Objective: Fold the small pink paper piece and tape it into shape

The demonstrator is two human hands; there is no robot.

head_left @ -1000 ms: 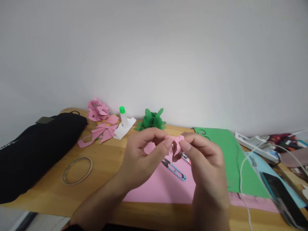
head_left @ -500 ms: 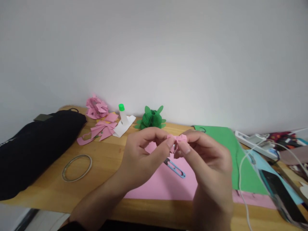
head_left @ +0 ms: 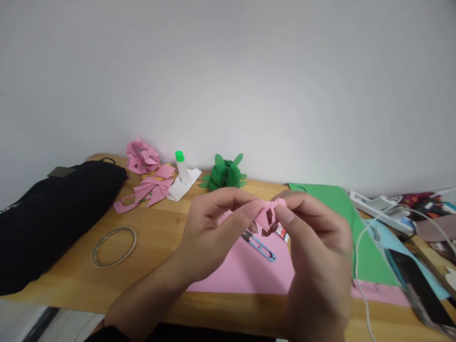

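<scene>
Between the thumb tips of the left hand [head_left: 212,237] and right hand [head_left: 317,244]: the folded paper [head_left: 263,219], small, pink, held up over the sheet [head_left: 242,280] below both hands. Left hand pinches the left end, right hand pinches the right end, thumbs on the near face. Should be very light, springy along the creases, floppy at single flaps; not slippery, but easy to crush or tear, so light pressure only. Best hold is probably the layered ends, where both hands have it, leaving the middle free. Long axis seems to run crosswise, thumb to thumb, roughly level. A pointed flap just right of the left thumb aims down, toward the snips [head_left: 261,249] lying under the hands. Fingers cover much of it, so can't swear to the full outline or true axis.
</scene>
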